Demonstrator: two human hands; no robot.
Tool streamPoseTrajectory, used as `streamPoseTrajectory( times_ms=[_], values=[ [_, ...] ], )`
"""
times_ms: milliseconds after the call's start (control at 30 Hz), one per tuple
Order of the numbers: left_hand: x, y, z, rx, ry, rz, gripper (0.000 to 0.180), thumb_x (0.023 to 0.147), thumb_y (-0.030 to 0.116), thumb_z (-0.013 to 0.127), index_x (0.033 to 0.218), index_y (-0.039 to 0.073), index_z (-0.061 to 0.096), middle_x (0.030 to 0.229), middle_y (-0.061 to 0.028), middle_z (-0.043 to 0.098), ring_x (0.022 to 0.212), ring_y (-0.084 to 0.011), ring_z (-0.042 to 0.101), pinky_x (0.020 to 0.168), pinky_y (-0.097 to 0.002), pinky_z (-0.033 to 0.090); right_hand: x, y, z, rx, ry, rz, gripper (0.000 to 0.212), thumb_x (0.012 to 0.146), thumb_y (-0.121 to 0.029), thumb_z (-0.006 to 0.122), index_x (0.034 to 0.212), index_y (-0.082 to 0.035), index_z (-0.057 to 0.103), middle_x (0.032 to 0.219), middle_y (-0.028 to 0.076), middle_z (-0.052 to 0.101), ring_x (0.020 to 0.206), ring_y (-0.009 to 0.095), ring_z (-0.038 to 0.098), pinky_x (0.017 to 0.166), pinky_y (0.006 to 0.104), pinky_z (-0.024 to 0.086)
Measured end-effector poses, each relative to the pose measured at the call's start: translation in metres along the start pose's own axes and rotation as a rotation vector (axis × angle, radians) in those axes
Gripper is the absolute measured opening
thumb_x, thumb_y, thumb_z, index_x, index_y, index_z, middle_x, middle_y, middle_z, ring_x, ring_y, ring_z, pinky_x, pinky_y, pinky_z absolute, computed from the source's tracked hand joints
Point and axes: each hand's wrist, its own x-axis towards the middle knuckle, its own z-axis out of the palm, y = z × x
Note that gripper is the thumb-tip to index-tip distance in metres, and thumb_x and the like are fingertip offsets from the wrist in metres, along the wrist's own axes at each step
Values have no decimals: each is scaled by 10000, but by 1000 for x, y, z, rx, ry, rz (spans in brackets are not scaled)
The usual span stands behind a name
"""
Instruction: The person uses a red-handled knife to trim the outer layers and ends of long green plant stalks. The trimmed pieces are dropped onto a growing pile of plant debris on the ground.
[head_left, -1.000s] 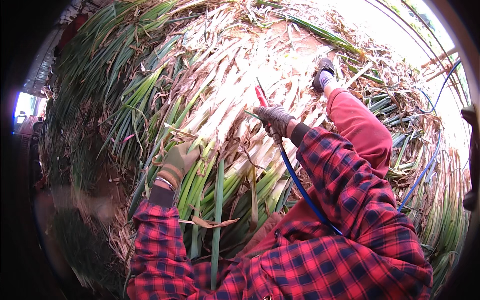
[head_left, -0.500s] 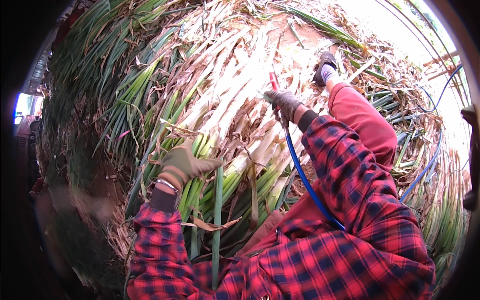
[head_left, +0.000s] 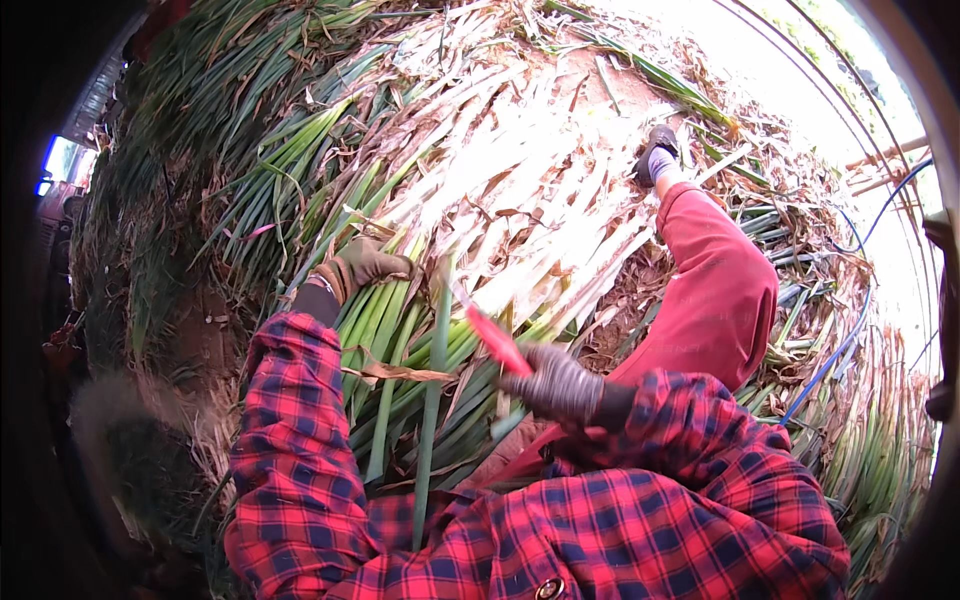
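My left hand [head_left: 362,268], in a dirty olive glove, is closed at the near end of the pile, its fingers curled over a few green onions [head_left: 385,320]. The exact grip is partly hidden under the glove. A flat green leaf [head_left: 432,400] stands just right of its fingertips and runs down toward my lap. My right hand [head_left: 560,385], in a grey-brown glove, is wrapped around a red air gun [head_left: 497,342]. Its thin tip points up and left, close to the flat leaf and the onions; motion blurs it a little.
Green onions with dry brown leaves [head_left: 500,190] cover the ground ahead. More green bundles [head_left: 240,110] lie at the far left. My bent leg [head_left: 712,290] is on the right, with a blue hose [head_left: 845,345] beyond it. Curved poles [head_left: 850,70] stand at far right.
My right hand has swung down and left with the air gun, bringing its tip near the left hand. My left hand has shifted slightly up, its fingers more curled.
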Motion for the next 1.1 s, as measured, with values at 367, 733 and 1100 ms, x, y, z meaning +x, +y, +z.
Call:
streamPoseTrajectory(
  times_ms=[367,733,1100],
  values=[
    [6,-4,2,58,-8,-60,353,696,151,746,994,-8,646,760,13,600,616,-58,529,530,-219,425,32,3,-25,-77,153,-50,354,825,-331,697,950,-12,604,647,43,584,518,125,558,485,302,473],
    [19,-24,-2,112,-40,3,630,702,82,721,1277,-3,477,701,33,556,547,-33,484,471,-206,399,109,-22,-102,184,457,58,417,820,-348,708,945,22,561,578,69,551,402,153,515,345,300,416],
    [13,-2,5,76,-14,-101,618,674,90,741,1243,-1,518,750,26,591,579,-45,501,504,-213,413,106,-17,-103,166,389,45,358,846,-324,685,939,1,566,563,70,544,387,142,503,341,291,402]
  ],
)
